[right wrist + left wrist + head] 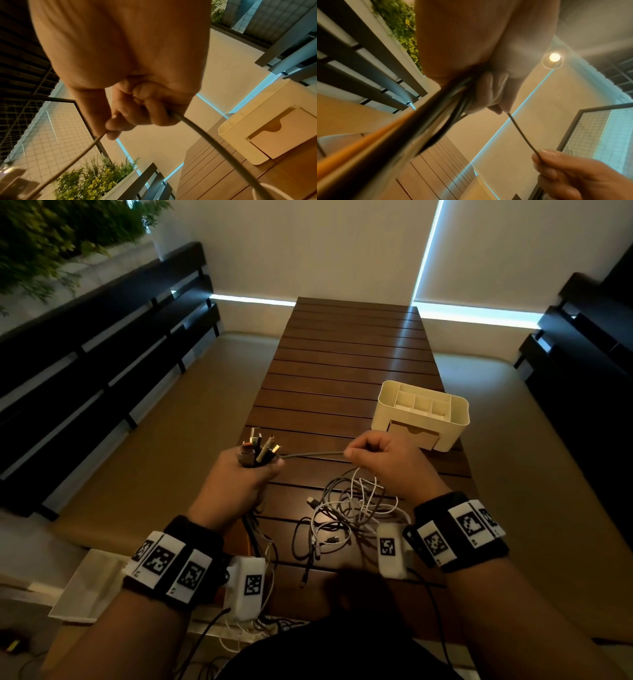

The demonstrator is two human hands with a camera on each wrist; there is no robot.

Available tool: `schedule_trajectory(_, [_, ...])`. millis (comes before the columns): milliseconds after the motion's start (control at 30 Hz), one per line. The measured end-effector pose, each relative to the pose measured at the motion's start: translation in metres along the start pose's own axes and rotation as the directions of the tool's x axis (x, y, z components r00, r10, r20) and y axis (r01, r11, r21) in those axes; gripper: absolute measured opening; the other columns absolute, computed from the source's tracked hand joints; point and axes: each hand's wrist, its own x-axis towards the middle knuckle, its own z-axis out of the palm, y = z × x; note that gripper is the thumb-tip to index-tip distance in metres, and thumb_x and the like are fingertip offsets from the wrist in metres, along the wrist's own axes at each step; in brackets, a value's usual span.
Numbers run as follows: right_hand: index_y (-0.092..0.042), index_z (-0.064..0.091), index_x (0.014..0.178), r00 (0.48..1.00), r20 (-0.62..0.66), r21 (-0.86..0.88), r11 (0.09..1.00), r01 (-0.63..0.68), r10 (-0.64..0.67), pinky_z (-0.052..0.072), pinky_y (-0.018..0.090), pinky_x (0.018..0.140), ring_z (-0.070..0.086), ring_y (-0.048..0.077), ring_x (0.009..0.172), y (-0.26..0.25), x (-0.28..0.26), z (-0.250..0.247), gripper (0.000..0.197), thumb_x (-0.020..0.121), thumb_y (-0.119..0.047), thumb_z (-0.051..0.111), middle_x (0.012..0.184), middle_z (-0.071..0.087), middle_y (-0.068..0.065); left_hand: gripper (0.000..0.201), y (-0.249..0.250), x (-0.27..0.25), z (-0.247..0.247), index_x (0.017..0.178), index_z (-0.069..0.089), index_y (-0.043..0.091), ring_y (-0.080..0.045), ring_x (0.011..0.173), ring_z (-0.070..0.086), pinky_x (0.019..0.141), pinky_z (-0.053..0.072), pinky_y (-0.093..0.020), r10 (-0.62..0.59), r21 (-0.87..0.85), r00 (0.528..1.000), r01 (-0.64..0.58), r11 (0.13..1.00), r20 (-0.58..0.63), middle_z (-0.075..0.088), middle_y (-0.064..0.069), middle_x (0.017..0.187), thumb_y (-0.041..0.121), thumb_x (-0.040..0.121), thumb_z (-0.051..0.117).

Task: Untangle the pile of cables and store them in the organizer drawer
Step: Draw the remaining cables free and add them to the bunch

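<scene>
Okay, my left grip (245,474) is fisted round a bunch of cable plugs (259,449), my right grip (383,460) pinches one grey cable (313,454) stretched taut between them, over the tangled pile (346,511) on the counter (342,378), organizer (423,414) just beyond.

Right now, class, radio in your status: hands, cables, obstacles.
Left hand grips bundled plug ends. Right hand pinches grey cable, taut between hands. Tangle remains on table. Organizer drawer shut.
</scene>
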Motion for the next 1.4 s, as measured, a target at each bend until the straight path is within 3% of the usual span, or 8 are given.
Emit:
schedule_trajectory(167, [-0.025, 0.07, 0.089, 0.983, 0.177, -0.202, 0.979, -0.019, 0.055, 0.053, 0.026, 0.071, 0.064, 0.011, 0.082, -0.004, 0.001, 0.013, 0.01, 0.095, -0.031, 0.064, 0.088, 0.066, -0.007, 0.002, 0.002, 0.002, 0.013, 0.095, 0.066, 0.014, -0.005, 0.049, 0.044, 0.051, 0.038, -0.024, 0.037, 0.086, 0.997, -0.032, 0.996, -0.062, 0.052, 0.01, 0.06, 0.016, 0.093, 0.067])
schedule_trajectory(267, [-0.025, 0.069, 0.091, 0.955, 0.287, -0.291, 0.957, 0.014, 0.073, 0.052, 0.025, 0.068, 0.064, 0.01, 0.08, -0.006, 0.0, 0.025, 0.011, 0.095, -0.034, 0.064, 0.088, 0.066, -0.008, 0.008, 0.003, 0.0, 0.02, 0.096, 0.065, 0.007, -0.005, 0.052, 0.043, 0.055, 0.036, -0.026, 0.097, 0.132, 0.995, -0.091, 0.987, -0.037, 0.051, 0.008, 0.063, 0.013, 0.092, 0.068])
schedule_trajectory(367, [-0.022, 0.072, 0.096, 0.96, 0.281, -0.203, 0.976, 0.081, -0.021, 0.054, 0.03, 0.069, 0.064, 0.013, 0.078, -0.012, -0.001, 0.032, 0.011, 0.094, -0.032, 0.065, 0.087, 0.067, -0.005, 0.014, 0.007, -0.004, 0.03, 0.088, 0.064, 0.001, -0.008, 0.053, 0.045, 0.053, 0.04, -0.024, 0.134, 0.216, 0.985, -0.155, 0.964, 0.111, 0.053, -0.002, 0.065, 0.013, 0.09, 0.069])
schedule_trajectory(567, [-0.027, 0.07, 0.092, 0.977, 0.176, -0.066, 0.988, 0.136, -0.123, 0.044, 0.015, 0.058, 0.054, -0.002, 0.064, -0.01, -0.002, 0.027, 0.006, 0.095, -0.028, 0.065, 0.077, 0.063, -0.009, 0.017, 0.013, -0.002, 0.022, 0.086, 0.062, 0.002, -0.02, 0.052, 0.042, 0.046, 0.037, -0.027, 0.074, 0.203, 0.961, -0.131, 0.97, 0.266, 0.051, -0.006, 0.064, 0.017, 0.093, 0.068])
schedule_trajectory(833, [-0.028, 0.071, 0.091, 0.996, 0.084, -0.021, 0.999, 0.034, -0.033, 0.048, 0.02, 0.07, 0.059, -0.003, 0.074, 0.001, -0.001, 0.006, 0.007, 0.094, -0.031, 0.065, 0.084, 0.066, -0.01, 0.013, 0.006, 0.002, 0.006, 0.088, 0.065, 0.003, 0.0, 0.045, 0.043, 0.052, 0.036, -0.024, 0.082, 0.123, 0.996, -0.078, 0.989, -0.025, 0.051, 0.012, 0.052, 0.014, 0.094, 0.066])
schedule_trajectory(967, [-0.028, 0.07, 0.088, 0.997, 0.071, -0.064, 0.997, 0.045, -0.04, 0.046, 0.016, 0.068, 0.059, -0.001, 0.077, 0.003, 0.0, 0.005, 0.009, 0.095, -0.027, 0.065, 0.083, 0.066, -0.011, 0.012, 0.002, 0.0, 0.009, 0.082, 0.064, 0.013, -0.001, 0.043, 0.041, 0.052, 0.035, -0.026, 0.06, 0.149, 0.998, -0.06, 0.987, 0.005, 0.049, 0.01, 0.054, 0.015, 0.093, 0.067])
schedule_trajectory(1233, [-0.033, 0.065, 0.082, 0.962, 0.243, -0.129, 0.979, 0.159, -0.125, 0.041, 0.014, 0.055, 0.053, -0.001, 0.06, -0.013, -0.002, 0.025, 0.013, 0.095, -0.03, 0.065, 0.073, 0.061, -0.009, 0.019, 0.011, -0.006, 0.026, 0.082, 0.062, 0.004, -0.004, 0.051, 0.042, 0.053, 0.037, -0.026, 0.155, 0.262, 0.964, -0.211, 0.942, 0.216, 0.05, 0.007, 0.059, 0.019, 0.093, 0.068])
schedule_trajectory(1400, [-0.031, 0.068, 0.091, 0.969, 0.189, -0.069, 0.982, 0.175, -0.16, 0.049, 0.015, 0.064, 0.06, 0.005, 0.071, -0.014, -0.002, 0.016, 0.006, 0.095, -0.03, 0.064, 0.082, 0.067, -0.007, 0.014, 0.018, -0.007, 0.012, 0.081, 0.063, 0.023, 0.001, 0.051, 0.048, 0.056, 0.039, -0.023, 0.229, 0.278, 0.973, -0.219, 0.935, -0.004, 0.055, 0.011, 0.061, 0.02, 0.094, 0.067])
